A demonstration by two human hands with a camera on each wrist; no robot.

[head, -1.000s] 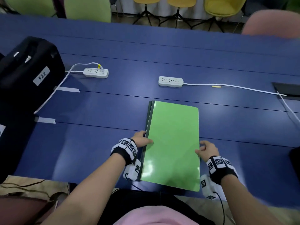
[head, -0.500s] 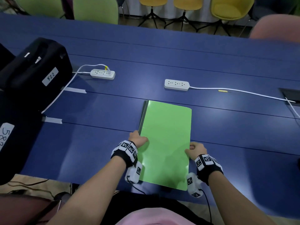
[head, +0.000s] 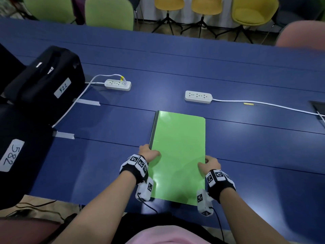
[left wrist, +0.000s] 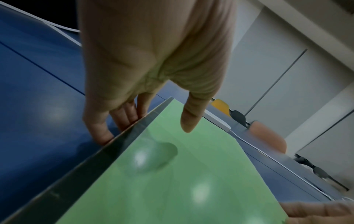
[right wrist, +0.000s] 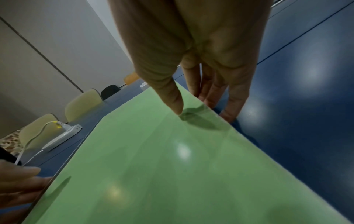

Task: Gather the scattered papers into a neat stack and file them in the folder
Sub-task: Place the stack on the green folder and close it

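Observation:
A closed green folder (head: 177,155) with a dark spine on its left lies flat on the blue table (head: 246,76), right in front of me. My left hand (head: 149,154) holds the spine edge, with fingers down along it and the thumb over the cover. The left wrist view shows that left hand (left wrist: 145,133) at the folder's (left wrist: 172,181) edge. My right hand (head: 209,163) grips the right edge. In the right wrist view the right hand's (right wrist: 203,115) thumb presses on the folder's cover (right wrist: 153,166) and its fingers reach down beside it. No loose paper is in view.
Two white power strips (head: 117,84) (head: 198,97) lie beyond the folder, the right one trailing a cable (head: 263,103). Labelled black cases (head: 44,85) (head: 17,155) fill the table's left end. Chairs stand past the far edge.
The folder has slid a little to the left relative to the power strips, with both hands staying on its side edges. The head view has also shifted.

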